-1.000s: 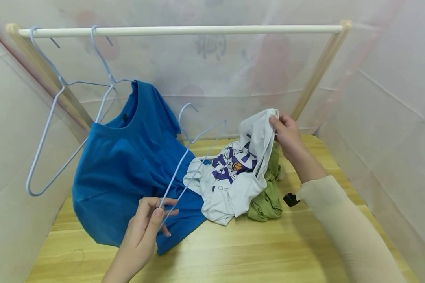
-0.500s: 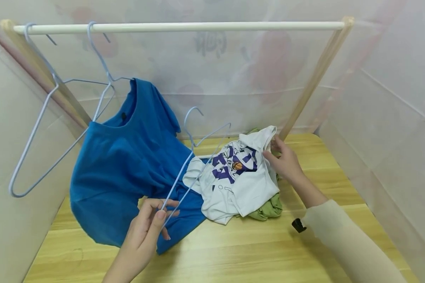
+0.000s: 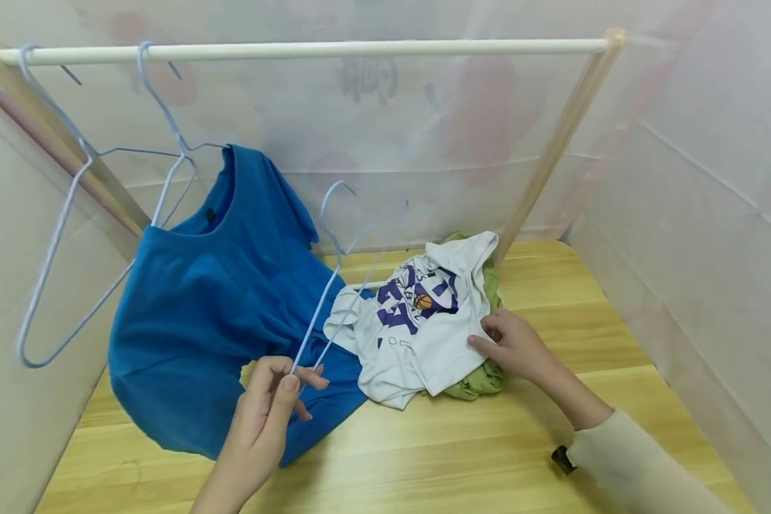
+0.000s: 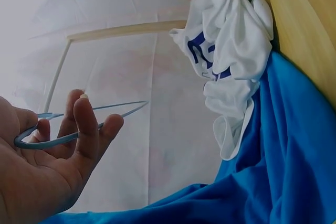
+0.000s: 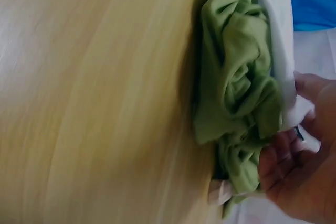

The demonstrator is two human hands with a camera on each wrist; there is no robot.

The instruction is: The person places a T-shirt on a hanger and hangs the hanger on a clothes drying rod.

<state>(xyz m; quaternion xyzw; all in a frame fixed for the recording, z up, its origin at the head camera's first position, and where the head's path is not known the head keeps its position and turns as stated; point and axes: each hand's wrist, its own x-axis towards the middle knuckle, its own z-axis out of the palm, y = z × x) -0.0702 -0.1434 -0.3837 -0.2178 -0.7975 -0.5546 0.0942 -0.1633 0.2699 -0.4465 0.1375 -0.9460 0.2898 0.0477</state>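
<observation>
My left fingers (image 3: 310, 376) pinch the hanger (image 3: 319, 312), its length slanting away and rightward; the white shirt (image 3: 440, 350) lies bunched to its right, my right fingers (image 3: 502, 327) nearer and pinching its edge. The hanger's far corner blurs, and the shirt hides much of the green cloth (image 5: 239, 61) beneath.

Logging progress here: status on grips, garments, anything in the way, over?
Left grip holds bare pale blue wire hanger. Right grip pinches edge of white fabric shirt with purple print. Crumpled green cloth partly beneath, possible snag.
</observation>
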